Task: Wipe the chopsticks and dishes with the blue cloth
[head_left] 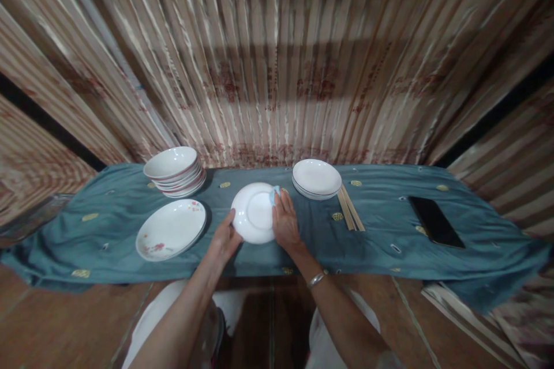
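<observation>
A white plate is held up over the cloth with its underside, a raised foot ring, facing me. My left hand grips its left rim, the thumb on the near face. At the plate's right edge my right hand presses a light blue cloth against it, the fingers bent over the cloth. Just beyond on the right stands a small stack of white plates with dark rims. Left of my hands lie large oval plates with red flower prints.
A stack of bowls stands at the back left. Chopsticks lie beside the plate stack, and a black phone is farther right. A teal patterned tablecloth covers the table; a pleated curtain hangs behind.
</observation>
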The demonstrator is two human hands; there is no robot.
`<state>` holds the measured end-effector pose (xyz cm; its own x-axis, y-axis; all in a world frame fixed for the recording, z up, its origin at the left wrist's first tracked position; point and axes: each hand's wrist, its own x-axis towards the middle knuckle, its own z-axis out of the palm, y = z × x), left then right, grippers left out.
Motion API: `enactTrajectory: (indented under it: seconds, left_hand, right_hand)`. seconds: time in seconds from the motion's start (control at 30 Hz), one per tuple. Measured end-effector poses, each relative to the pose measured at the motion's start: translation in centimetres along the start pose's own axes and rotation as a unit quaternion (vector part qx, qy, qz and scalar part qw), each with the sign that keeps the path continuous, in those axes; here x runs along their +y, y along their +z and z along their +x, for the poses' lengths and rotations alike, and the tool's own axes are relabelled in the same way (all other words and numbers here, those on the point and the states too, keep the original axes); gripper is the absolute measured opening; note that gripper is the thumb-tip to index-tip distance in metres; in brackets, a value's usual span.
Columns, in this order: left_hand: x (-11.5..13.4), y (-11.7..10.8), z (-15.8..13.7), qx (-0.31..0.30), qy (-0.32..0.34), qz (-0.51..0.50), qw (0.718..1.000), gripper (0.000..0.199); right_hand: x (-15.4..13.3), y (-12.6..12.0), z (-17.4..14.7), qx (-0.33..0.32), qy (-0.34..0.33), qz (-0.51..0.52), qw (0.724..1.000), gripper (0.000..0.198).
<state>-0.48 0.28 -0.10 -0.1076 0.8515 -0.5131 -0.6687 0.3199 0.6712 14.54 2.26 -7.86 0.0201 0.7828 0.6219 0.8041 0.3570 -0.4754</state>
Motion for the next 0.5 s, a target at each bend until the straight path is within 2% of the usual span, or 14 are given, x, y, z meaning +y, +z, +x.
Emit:
enactTrajectory:
  seconds: [0.27,0.5]
  left_hand:
    - [-0.1,-0.3,0.5,0.018,-0.012,-0.003,1.0,0.039]
    - [0.2,0.1,0.1,0.025,-0.021,-0.011,0.999,0.043]
  right_hand:
    - [-2.1,-0.3,-1.4,-0.066,-0.009,-0.046,0.997,0.045]
    - [-4.2,-0.8,-2.0,-0.107,-0.067,-0.011,0.992,0.044]
